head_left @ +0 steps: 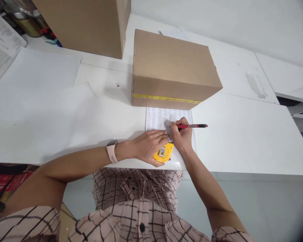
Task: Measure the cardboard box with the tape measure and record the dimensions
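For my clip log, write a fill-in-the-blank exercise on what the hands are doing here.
The left hand grips a ___ tape measure.
The right hand holds a red ___ over the printed sheet.
The smartwatch sits on the ___ wrist.
Missing: yellow; pen; left.

The print on the sheet is too small to read, and its far end, toward 12 o'clock, runs under the small box. The left hand covers the 10 o'clock side of the yellow tape measure, so only its clip face shows. The tip of the pen is lost behind the fingers of the right hand. The big box at 11 o'clock is cut off by the top edge, as are the tins beside it, whose labels are too blurred to make out. A paper at 12 o'clock is mostly hidden behind the small box.
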The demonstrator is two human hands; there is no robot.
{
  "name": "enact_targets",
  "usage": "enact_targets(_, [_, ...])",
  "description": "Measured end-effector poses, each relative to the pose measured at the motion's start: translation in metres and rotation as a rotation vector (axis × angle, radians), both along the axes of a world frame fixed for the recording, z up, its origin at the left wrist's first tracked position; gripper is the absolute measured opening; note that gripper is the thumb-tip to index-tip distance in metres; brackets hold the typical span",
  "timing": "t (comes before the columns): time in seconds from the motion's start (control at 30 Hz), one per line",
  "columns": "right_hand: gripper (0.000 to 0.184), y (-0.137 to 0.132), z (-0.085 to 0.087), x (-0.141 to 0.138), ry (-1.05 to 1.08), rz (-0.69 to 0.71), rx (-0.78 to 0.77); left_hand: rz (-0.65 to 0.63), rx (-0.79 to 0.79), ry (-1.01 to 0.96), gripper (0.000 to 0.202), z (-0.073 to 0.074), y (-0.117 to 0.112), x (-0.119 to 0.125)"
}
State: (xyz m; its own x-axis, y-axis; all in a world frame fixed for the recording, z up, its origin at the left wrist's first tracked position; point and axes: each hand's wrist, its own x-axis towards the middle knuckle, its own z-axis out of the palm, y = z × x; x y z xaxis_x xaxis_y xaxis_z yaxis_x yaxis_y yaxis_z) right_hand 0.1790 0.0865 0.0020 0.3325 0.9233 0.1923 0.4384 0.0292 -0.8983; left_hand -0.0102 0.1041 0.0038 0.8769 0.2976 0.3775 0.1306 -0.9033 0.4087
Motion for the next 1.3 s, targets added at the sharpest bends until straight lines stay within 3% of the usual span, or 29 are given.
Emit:
enact_targets(1.1, [0.025,-0.0006,0.0003,0.0003,-0.02,0.0,-0.01,0.004,-0.085,0.057,0.066,0.0057,-0.0001,0.0007])
enact_targets(1.3, [0.025,0.001,0.0034,0.0014,-0.063,-0.085,0.068,0.015,-0.052,0.058,0.07,0.0033,-0.0002,0.0002])
